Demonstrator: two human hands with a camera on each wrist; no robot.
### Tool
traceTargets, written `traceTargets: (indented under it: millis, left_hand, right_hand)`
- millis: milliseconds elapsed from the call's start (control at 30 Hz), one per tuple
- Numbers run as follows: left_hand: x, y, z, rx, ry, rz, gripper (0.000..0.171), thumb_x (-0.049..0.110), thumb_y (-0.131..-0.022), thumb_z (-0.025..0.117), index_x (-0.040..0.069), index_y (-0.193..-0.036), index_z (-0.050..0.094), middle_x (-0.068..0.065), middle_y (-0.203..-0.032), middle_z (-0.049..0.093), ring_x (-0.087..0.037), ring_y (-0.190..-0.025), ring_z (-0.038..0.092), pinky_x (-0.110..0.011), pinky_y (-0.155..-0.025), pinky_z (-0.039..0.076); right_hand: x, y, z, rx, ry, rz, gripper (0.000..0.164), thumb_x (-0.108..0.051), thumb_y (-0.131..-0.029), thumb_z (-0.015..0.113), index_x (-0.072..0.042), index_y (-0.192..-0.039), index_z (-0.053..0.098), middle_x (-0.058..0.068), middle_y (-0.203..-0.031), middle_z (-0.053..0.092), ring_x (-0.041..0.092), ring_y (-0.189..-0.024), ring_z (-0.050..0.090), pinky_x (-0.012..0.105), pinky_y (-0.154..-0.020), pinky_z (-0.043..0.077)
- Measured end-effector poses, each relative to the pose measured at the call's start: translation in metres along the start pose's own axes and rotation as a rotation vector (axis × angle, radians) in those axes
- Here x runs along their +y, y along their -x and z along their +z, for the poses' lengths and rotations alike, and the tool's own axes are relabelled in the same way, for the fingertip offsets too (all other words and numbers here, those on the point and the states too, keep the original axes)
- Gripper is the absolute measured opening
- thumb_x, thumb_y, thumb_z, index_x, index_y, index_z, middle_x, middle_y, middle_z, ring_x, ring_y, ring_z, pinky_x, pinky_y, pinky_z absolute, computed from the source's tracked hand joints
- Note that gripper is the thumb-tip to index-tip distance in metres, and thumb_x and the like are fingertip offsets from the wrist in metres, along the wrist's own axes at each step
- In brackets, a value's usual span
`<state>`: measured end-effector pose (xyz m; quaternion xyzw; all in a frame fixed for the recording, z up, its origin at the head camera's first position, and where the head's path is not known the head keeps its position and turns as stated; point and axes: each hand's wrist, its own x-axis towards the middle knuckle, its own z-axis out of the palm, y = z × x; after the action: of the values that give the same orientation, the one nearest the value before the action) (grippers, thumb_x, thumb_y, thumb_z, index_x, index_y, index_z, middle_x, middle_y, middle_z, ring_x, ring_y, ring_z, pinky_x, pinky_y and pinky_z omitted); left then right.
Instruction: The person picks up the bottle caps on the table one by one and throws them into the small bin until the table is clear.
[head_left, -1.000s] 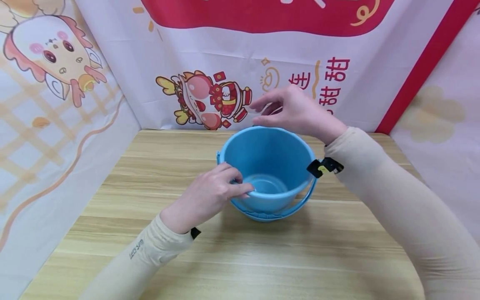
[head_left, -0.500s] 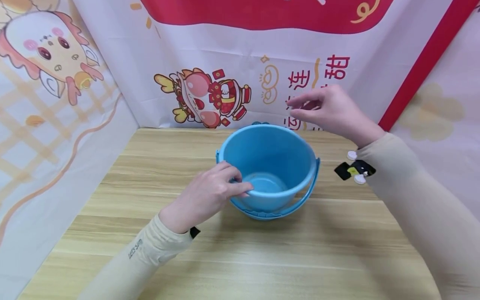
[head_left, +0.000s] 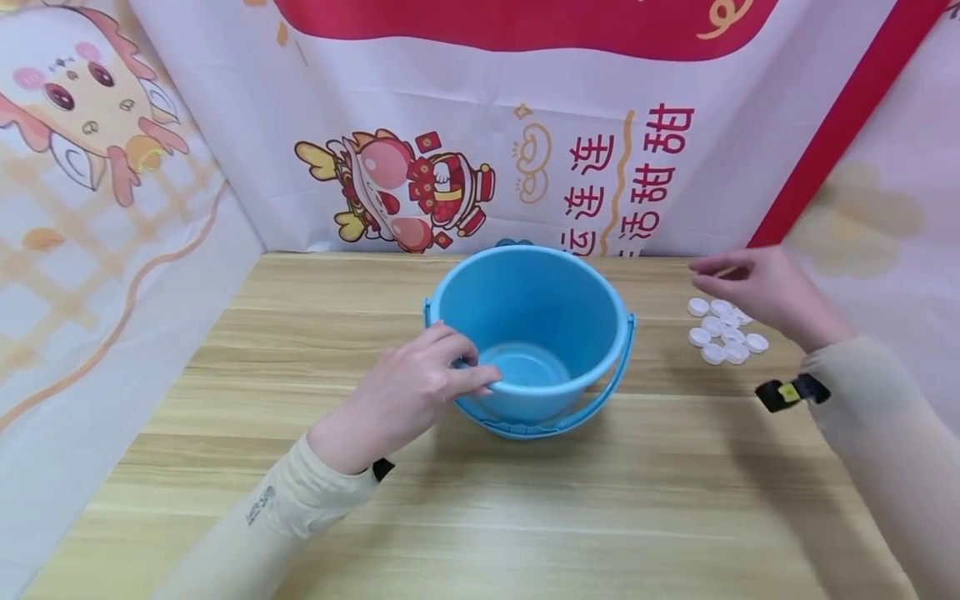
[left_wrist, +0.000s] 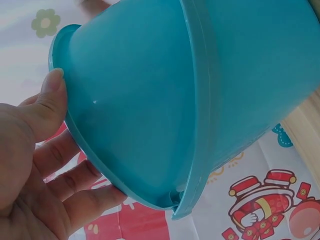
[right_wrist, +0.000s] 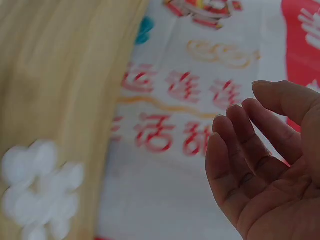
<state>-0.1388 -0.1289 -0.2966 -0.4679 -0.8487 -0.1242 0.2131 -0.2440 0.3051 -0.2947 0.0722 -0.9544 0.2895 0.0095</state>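
A light blue plastic bucket (head_left: pixel 525 317) stands upright on the wooden table, its handle hanging down on the near side. My left hand (head_left: pixel 408 387) grips the bucket's near-left rim; in the left wrist view the thumb (left_wrist: pixel 52 95) lies on the rim and the fingers curl behind it. To the right, my right hand (head_left: pixel 768 292) is in the air just beyond a cluster of small round white plastic pieces (head_left: pixel 712 327), holding nothing. Its fingers are loosely bent and apart from the thumb in the right wrist view, where the white pieces (right_wrist: pixel 40 185) look blurred.
The wooden table (head_left: pixel 480 517) ends at the back against a printed white and red cloth (head_left: pixel 420 83). A patterned cloth (head_left: pixel 67 275) hangs along the left side and another (head_left: pixel 870 242) along the right. Black straps sit on both wrists.
My right hand has moved from above the bucket's far rim to the right and down, near the white pieces, which now show fully. The left hand keeps its grip on the rim.
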Motion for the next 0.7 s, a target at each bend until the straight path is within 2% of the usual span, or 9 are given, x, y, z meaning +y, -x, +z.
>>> traceTargets:
  millis: [133, 333, 400, 533, 633, 700]
  left_hand:
    - [0.000, 0.000, 0.000, 0.002, -0.004, -0.004, 0.031, 0.017, -0.078, 0.083, 0.020, -0.109, 0.077, -0.007, -0.094, 0.066, -0.021, -0.086, 0.057, -0.033, -0.072, 0.058]
    - [0.000, 0.000, 0.000, -0.001, -0.011, -0.002, 0.031, 0.017, -0.079, 0.083, 0.020, -0.109, 0.077, -0.007, -0.094, 0.065, -0.020, -0.086, 0.057, -0.032, -0.071, 0.058]
    - [0.000, 0.000, 0.000, 0.000, -0.012, -0.001, 0.032, 0.017, -0.078, 0.083, 0.020, -0.109, 0.077, -0.007, -0.094, 0.066, -0.021, -0.086, 0.057, -0.032, -0.071, 0.058]
    - [-0.001, 0.000, 0.001, 0.004, -0.006, -0.006, 0.030, 0.016, -0.079, 0.082, 0.020, -0.109, 0.077, -0.007, -0.094, 0.066, -0.021, -0.088, 0.059, -0.041, -0.082, 0.057]
    - [-0.001, 0.000, 0.001, 0.015, -0.003, -0.006, 0.029, 0.016, -0.080, 0.082, 0.020, -0.108, 0.077, -0.007, -0.094, 0.066, -0.021, -0.088, 0.060, -0.046, -0.087, 0.054]
    - [-0.001, 0.000, 0.002, 0.021, -0.002, -0.004, 0.029, 0.017, -0.079, 0.082, 0.020, -0.107, 0.077, -0.007, -0.094, 0.066, -0.021, -0.088, 0.060, -0.044, -0.085, 0.055]
  right_hand:
    - [0.050, 0.007, 0.006, -0.013, 0.052, 0.003, 0.052, -0.046, -0.091, 0.070, -0.008, -0.125, 0.069, 0.014, -0.108, 0.070, 0.023, -0.088, 0.066, 0.026, -0.065, 0.050]
    - [0.114, 0.011, 0.018, -0.073, 0.128, 0.006, 0.044, -0.032, -0.093, 0.071, 0.001, -0.121, 0.068, 0.018, -0.105, 0.071, 0.030, -0.093, 0.066, 0.026, -0.068, 0.047]
    - [0.127, 0.013, 0.021, -0.102, 0.141, 0.017, 0.044, -0.032, -0.093, 0.071, 0.002, -0.122, 0.068, 0.018, -0.105, 0.071, 0.032, -0.096, 0.064, 0.030, -0.071, 0.047]
    - [0.140, 0.014, 0.027, -0.136, 0.136, 0.037, 0.050, -0.036, -0.093, 0.071, 0.001, -0.126, 0.065, 0.018, -0.107, 0.070, 0.035, -0.099, 0.063, 0.033, -0.073, 0.049]
    - [0.145, 0.013, 0.031, -0.136, 0.130, 0.023, 0.053, -0.038, -0.091, 0.073, 0.001, -0.126, 0.065, 0.017, -0.107, 0.070, 0.035, -0.098, 0.064, 0.028, -0.072, 0.050]
    - [0.147, 0.011, 0.034, -0.127, 0.127, -0.003, 0.051, -0.035, -0.089, 0.075, 0.002, -0.124, 0.066, 0.016, -0.103, 0.071, 0.034, -0.095, 0.066, 0.025, -0.069, 0.050]
